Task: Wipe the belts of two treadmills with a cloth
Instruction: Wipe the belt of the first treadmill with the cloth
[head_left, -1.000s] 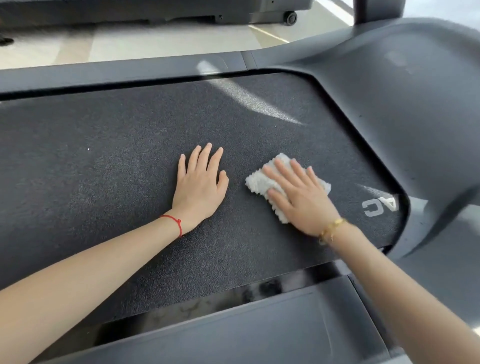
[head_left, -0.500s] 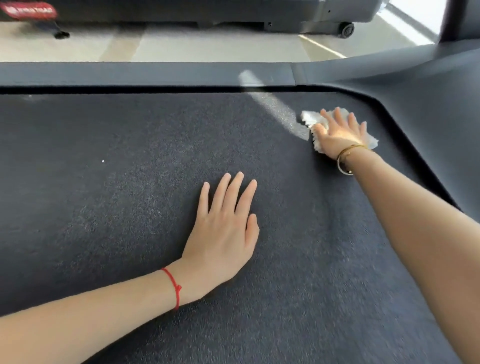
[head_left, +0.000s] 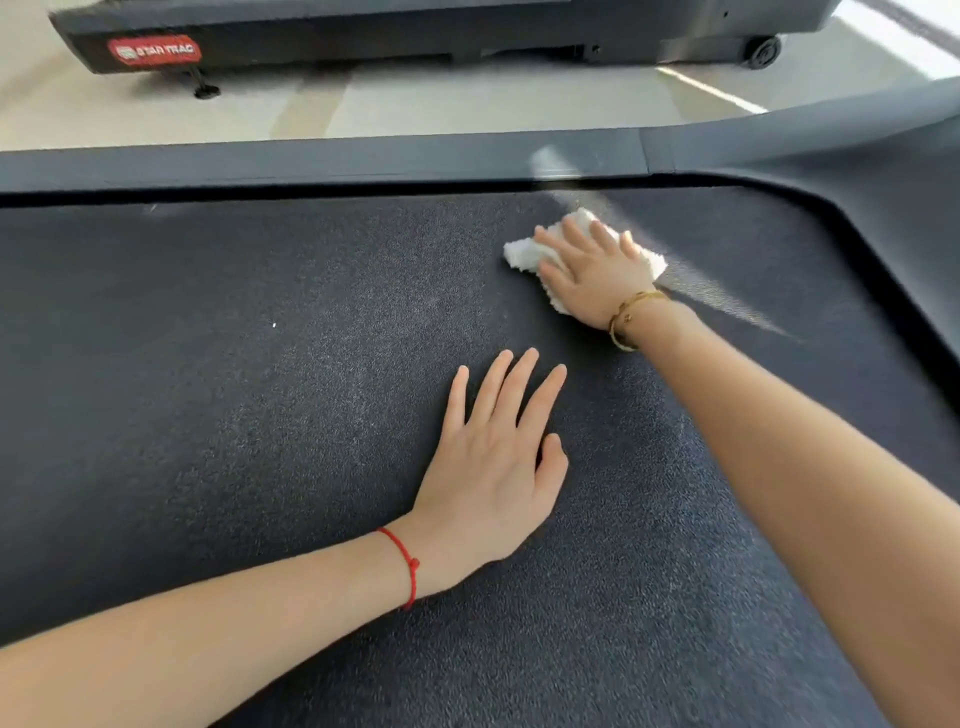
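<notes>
The belt (head_left: 218, 415) of the near treadmill fills most of the view: a broad, dark, grainy sheet that looks taut and firm under load, rough enough to drag on fabric rather than let it slide. It is not a thing to be held; it is worked by pressing down on it. Along its far edge runs the side rail (head_left: 322, 161), and beyond a strip of floor stands the second treadmill (head_left: 363, 31), its belt out of sight.

The left hand (head_left: 493, 467) lies flat on the belt near its middle, fingers straight and slightly spread, holding nothing, apparently a brace.

The right hand (head_left: 592, 275) presses down with straight fingers on the cloth (head_left: 524, 252), which lies close to the belt's far edge, short of the far right corner. The cloth is small, white, fluffy and soft, surely light; it will bunch if pushed from one edge, so a flat palm over its middle is likely the best hold.

Compared with half a second earlier, the cloth and right hand have slid leftward along the far edge, away from the corner, while the left hand has stayed planted.
</notes>
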